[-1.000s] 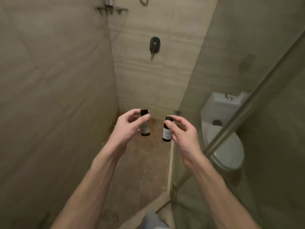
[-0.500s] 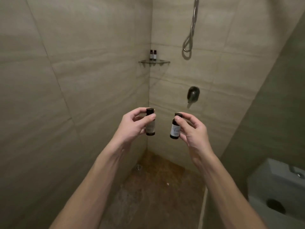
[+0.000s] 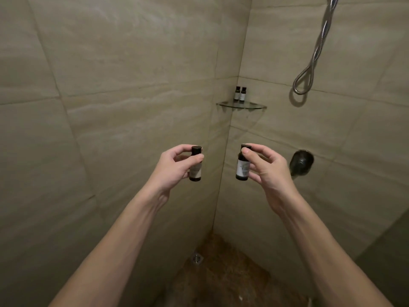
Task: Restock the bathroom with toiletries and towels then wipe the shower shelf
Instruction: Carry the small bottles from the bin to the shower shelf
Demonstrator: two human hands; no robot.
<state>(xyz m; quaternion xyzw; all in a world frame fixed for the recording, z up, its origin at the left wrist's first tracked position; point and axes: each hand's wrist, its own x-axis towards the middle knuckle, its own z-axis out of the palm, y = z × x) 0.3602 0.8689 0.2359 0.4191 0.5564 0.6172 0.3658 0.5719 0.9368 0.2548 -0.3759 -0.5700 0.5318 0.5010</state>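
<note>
My left hand (image 3: 174,167) pinches a small dark toiletry bottle (image 3: 195,168) with a pale label, held upright. My right hand (image 3: 265,168) pinches a second, matching bottle (image 3: 242,168) by its cap and side. Both bottles are held out in front of me at chest height, apart from each other. Higher up in the corner, a glass corner shelf (image 3: 254,106) carries two more small dark bottles (image 3: 240,93) standing side by side against the wall. Both hands are below and short of the shelf.
Beige tiled walls meet in the corner ahead. A metal shower hose (image 3: 309,69) loops down the right wall above a dark mixer knob (image 3: 302,161). The brown shower floor has a drain (image 3: 197,258) near the left wall.
The view has tilted up and moved into the shower; the toilet and glass door have left the frame. The shelf now appears closer. Both hands keep hold of their bottles.
</note>
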